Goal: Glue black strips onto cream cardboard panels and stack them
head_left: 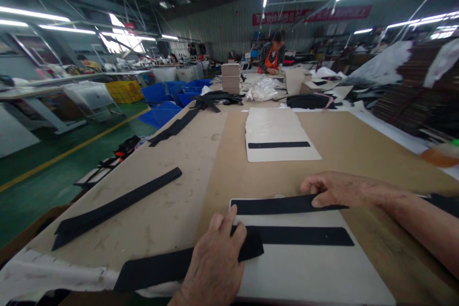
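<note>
A white panel point(308, 267) lies on the brown board in front of me. Two black strips lie across it. My right hand point(340, 190) presses its fingers on the right end of the upper black strip point(276, 205) near the panel's far edge. The lower black strip point(304, 235) runs across the panel's middle. My left hand point(215, 263) rests, fingers together, on another black strip point(158, 270) that reaches from the left onto the panel's left edge.
A stack of white panels with one black strip point(279, 136) sits further up the board. Long black strips point(114, 208) lie on the left of the table. A person in an orange apron point(271, 57) works at the far end. Blue bins point(161, 103) stand on the green floor at left.
</note>
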Motion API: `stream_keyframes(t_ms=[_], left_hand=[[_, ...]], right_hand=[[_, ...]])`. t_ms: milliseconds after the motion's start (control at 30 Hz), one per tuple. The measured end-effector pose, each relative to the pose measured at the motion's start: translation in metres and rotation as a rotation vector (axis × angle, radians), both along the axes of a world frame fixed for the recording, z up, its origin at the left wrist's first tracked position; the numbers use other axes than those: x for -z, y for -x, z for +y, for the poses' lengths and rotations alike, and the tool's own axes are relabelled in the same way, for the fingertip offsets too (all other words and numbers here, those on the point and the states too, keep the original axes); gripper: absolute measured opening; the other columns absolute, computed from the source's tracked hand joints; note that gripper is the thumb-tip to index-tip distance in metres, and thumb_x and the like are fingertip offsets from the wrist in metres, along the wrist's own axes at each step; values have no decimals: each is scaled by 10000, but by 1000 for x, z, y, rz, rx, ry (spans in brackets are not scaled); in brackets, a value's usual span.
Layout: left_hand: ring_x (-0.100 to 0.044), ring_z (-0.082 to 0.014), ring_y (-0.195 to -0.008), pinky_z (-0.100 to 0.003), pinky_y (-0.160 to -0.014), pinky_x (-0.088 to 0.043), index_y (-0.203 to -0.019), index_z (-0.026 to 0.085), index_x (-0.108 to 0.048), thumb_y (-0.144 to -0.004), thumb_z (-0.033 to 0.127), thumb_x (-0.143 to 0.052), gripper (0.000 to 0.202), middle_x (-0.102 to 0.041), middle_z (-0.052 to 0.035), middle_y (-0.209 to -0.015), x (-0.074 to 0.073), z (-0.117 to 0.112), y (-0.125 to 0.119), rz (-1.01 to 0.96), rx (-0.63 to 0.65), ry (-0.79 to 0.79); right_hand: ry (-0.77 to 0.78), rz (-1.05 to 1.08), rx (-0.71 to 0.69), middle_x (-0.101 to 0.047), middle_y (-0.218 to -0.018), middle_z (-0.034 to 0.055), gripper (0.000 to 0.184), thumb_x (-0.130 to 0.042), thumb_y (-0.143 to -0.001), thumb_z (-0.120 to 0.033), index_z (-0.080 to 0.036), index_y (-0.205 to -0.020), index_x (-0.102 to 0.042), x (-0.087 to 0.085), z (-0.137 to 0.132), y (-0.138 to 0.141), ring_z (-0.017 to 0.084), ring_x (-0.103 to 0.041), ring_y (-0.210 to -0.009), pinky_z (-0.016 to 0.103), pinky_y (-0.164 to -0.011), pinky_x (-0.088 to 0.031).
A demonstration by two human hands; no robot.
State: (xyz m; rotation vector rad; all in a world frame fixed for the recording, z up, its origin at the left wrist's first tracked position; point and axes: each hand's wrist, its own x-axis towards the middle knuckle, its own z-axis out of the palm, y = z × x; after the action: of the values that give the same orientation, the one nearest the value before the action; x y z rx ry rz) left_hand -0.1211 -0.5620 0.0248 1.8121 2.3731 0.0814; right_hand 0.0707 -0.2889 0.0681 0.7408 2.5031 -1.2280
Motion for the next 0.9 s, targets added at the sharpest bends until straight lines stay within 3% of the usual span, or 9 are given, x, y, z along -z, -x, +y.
stream_keyframes(t_ms=[133,267,467,900], left_hand=[[-433,-320,-1257,-454,-1070,-413,-1302,185,-579,-679,111,-519,629,-368,-101,-1545,-1,3,0,21,-15,60],[-428,-311,-1265,-462,-1090,-390,-1326,192,-565,-714,133,-518,617,-344,-84,-1562,-2,5,0,58,-21,102],[-433,-290,-1270,-460,-1105,-373,-1314,211,-577,-683,132,-534,638,-333,-55,-1570,2,5,3,91,-22,110],[-453,-294,-1257,-461,-1089,-394,-1298,204,-595,-662,138,-543,642,-338,-65,-1566,5,3,4,101,-16,102]], right_hand=[[-74,75,193,-601,-695,-24,154,-625,-744,-313,-199,-845,-602,29,11,-36,135,-514,-633,257,-581,-367],[-222,88,331,-627,-744,-7,144,-595,-781,-343,-208,-833,-594,50,-1,-44,150,-527,-678,281,-629,-381],[-347,85,385,-620,-741,-13,108,-582,-800,-323,-220,-792,-551,48,-17,-45,152,-528,-682,285,-626,-367],[-351,114,444,-583,-706,-29,68,-562,-823,-274,-225,-799,-522,52,-22,-44,140,-518,-659,275,-614,-362]])
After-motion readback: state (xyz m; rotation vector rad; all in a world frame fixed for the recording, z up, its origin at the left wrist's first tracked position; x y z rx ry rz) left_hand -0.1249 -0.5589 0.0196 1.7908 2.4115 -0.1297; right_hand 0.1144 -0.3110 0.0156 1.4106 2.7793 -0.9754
